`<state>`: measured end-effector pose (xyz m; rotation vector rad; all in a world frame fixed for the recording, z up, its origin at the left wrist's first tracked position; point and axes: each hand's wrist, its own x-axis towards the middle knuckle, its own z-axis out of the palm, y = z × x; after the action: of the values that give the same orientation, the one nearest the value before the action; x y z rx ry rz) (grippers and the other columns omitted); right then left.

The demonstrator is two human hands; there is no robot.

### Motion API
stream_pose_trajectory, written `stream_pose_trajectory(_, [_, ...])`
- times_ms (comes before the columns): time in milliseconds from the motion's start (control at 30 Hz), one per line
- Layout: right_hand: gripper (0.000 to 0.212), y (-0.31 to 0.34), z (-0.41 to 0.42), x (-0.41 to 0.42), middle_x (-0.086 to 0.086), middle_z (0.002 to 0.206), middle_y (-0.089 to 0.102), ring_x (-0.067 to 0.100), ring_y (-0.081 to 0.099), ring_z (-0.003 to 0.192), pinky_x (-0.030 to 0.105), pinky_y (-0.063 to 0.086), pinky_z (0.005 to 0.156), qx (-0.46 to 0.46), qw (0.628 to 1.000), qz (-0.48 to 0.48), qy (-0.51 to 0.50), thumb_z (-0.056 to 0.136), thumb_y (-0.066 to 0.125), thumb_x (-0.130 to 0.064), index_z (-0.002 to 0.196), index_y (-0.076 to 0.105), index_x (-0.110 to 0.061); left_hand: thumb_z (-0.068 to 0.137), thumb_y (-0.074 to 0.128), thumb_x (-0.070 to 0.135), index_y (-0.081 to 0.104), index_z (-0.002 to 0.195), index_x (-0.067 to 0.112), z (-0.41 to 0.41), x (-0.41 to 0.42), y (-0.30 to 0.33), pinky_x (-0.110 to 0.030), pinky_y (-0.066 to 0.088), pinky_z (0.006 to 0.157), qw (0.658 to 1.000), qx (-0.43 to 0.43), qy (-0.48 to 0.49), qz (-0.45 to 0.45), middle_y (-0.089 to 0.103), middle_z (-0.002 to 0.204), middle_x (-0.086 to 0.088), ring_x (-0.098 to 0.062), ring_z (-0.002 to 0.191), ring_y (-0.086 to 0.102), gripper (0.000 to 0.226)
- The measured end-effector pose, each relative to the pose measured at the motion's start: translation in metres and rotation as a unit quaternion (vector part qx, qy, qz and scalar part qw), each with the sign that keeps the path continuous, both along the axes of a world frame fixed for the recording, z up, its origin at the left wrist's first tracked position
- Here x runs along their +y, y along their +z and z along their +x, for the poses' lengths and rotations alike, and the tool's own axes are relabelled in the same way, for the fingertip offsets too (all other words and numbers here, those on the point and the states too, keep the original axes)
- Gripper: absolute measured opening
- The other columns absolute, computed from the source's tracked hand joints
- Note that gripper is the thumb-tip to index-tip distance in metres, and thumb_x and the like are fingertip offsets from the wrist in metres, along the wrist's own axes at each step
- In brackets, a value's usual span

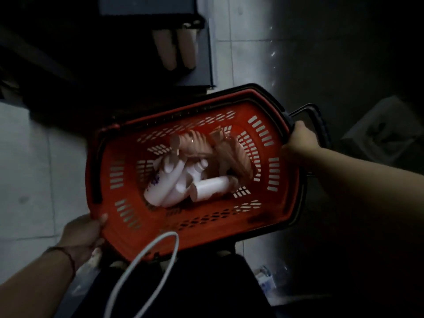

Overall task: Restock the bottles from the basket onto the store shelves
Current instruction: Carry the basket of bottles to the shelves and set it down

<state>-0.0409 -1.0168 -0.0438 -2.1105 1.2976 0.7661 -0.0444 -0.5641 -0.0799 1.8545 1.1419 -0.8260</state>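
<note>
Both hands carry the red basket (229, 228) above a tiled floor. The left hand (81, 235) grips the near rim corner; the right hand (298, 140) grips the far end beside the black handle (314, 115). Between the hands, in the basket bottom, lie white bottles (174, 182) and ribbed pink bottles (229, 152), piled loosely. Beyond the hands, two pink bottles (175, 49) stand on a dark shelf (204, 60). Judged status: restocking is barely begun; most stock remains in the basket
</note>
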Motion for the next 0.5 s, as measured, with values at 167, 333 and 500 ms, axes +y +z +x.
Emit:
stream_pose_trajectory(167, [0.053,-0.021,0.008,-0.059,0.022,0.131,0.050,0.039,0.051,0.119,0.046,0.045,0.096,0.013,1.000,-0.006,0.019,0.086,0.061,-0.008,0.132,0.035,-0.008,0.094,0.051,0.005,0.058,0.110,-0.006,-0.023,-0.058,-0.021,-0.027,0.051,0.056,1.000,0.023,-0.015,-0.009,0.067,0.078,-0.018,-0.020,0.054,0.063,0.020])
stream_pose_trajectory(333, [0.052,-0.029,0.025,-0.092,0.023,0.132,0.049,0.041,0.048,0.122,0.046,0.041,0.100,-0.001,0.999,-0.018,0.034,0.085,0.060,-0.008,0.130,0.034,-0.005,0.096,0.046,0.001,0.053,0.116,-0.012,-0.006,-0.103,-0.007,-0.008,0.044,0.035,0.999,0.000,-0.040,-0.033,0.055,0.074,-0.007,-0.019,0.058,0.054,0.025])
stream_pose_trajectory(500, [0.051,-0.037,0.045,-0.108,0.026,0.133,0.047,0.042,0.047,0.123,0.047,0.040,0.100,0.000,0.998,-0.024,0.062,0.086,0.058,-0.007,0.131,0.034,-0.004,0.098,0.044,0.004,0.055,0.101,-0.014,0.004,-0.109,-0.010,-0.023,0.055,0.049,0.996,0.049,-0.058,-0.038,0.057,0.074,-0.015,-0.022,0.055,0.056,0.022])
